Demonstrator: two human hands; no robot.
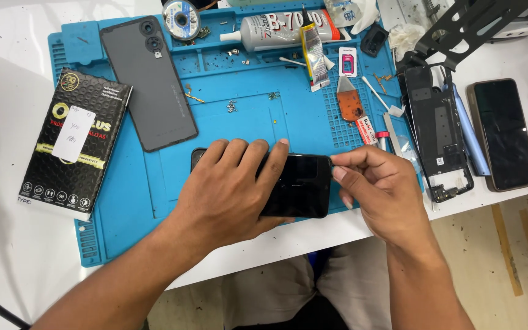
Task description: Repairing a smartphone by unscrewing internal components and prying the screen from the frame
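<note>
Phone (297, 186) under my palms, lying flat and screen-up on the blue work mat (123, 208), close to the mat's near edge at about six o'clock. My left hand (230, 192) lies spread over its left half, fingers flat across the dark glass and pressing it down. My right hand (377, 183) comes in from four o'clock, thumb and forefinger pressed together in a pinch at the phone's upper right corner; whatever sits between them is too small for me to tell.

At eleven o'clock from the phone a grey back cover (148, 85) lies on the mat, camera cut-outs up. Further out at nine o'clock a black retail box (74, 143) straddles the mat's left edge. At twelve o'clock lies a tube of adhesive (276, 30), with a small scraper (349, 101) at one o'clock. Off the mat at three o'clock rest an opened phone frame (435, 131) and, beside it, another dark phone (502, 134).
</note>
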